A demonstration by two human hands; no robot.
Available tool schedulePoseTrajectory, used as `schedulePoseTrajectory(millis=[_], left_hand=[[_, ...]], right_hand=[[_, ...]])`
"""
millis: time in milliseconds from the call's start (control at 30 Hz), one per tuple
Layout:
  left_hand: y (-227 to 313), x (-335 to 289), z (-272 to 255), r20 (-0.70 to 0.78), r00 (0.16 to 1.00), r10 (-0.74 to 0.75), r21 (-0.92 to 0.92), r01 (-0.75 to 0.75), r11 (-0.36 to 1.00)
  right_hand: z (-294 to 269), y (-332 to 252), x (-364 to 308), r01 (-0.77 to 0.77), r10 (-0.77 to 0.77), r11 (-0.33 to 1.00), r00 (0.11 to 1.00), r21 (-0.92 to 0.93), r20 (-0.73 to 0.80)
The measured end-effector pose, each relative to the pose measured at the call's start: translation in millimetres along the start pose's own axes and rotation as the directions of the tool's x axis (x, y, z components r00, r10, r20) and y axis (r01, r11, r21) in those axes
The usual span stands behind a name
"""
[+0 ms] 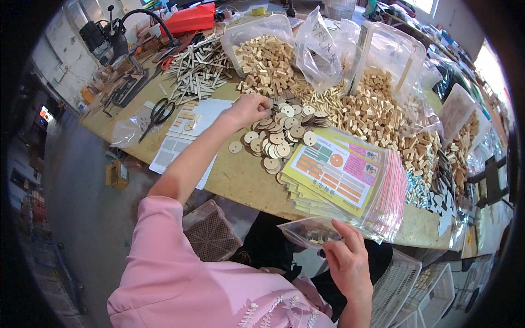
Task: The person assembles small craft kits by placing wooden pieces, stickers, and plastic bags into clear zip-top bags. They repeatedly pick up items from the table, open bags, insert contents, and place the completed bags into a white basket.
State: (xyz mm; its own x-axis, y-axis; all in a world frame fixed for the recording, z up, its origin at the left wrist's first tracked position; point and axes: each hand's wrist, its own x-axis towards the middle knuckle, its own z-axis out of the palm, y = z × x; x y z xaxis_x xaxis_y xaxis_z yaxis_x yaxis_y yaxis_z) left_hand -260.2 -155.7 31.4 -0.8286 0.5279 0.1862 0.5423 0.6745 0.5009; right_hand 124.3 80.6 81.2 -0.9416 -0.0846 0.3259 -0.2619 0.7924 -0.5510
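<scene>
Plastic bag (299,232) is at the near edge of the worktop (232,186), pinched by its side in the right hand (347,254), probably so the mouth stays gaping. A few small pieces (318,240) show through the clear, crinkly film. Left hand (250,111) is curled in at the back of the discs (281,148), can't tell if it's got anything. Those are thin, round, pale wood with little holes. Chunky wood blocks (265,59) sit in loose heaps, likely for easy grabbing. Glossy printed packets (328,175) lie fanned.
</scene>
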Motion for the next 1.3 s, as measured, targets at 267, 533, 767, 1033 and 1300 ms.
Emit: schedulePoseTrajectory(millis=[267,533,767,1033,1300], left_hand=[[-6.9,4.9,3.3,0.022,0.999,-0.026,-0.039,0.027,0.999],[4.9,-10.2,-7.3,0.143,0.969,-0.202,-0.601,0.247,0.760],[94.4,-67.7,-37.5,0.262,0.960,-0.098,-0.725,0.262,0.637],[204.1,-149.1,-26.6,0.244,0.894,0.375,-0.601,-0.164,0.782],[161.9,-96.9,-9.9,-0.084,0.901,0.425,-0.302,-0.430,0.851]], right_hand=[[-1.8,0.6,-3.5,-0.013,0.013,1.000,1.000,0.003,-0.015],[-5.3,0.5,-7.2,-0.021,0.022,0.999,0.999,0.033,-0.029],[-11.4,-1.9,2.6,0.032,-0.032,0.999,0.999,0.030,-0.018],[-15.0,-12.8,18.8,0.057,-0.058,0.997,0.998,0.051,0.012],[-15.9,-8.4,8.8,0.008,-0.008,1.000,1.000,0.001,-0.011]])
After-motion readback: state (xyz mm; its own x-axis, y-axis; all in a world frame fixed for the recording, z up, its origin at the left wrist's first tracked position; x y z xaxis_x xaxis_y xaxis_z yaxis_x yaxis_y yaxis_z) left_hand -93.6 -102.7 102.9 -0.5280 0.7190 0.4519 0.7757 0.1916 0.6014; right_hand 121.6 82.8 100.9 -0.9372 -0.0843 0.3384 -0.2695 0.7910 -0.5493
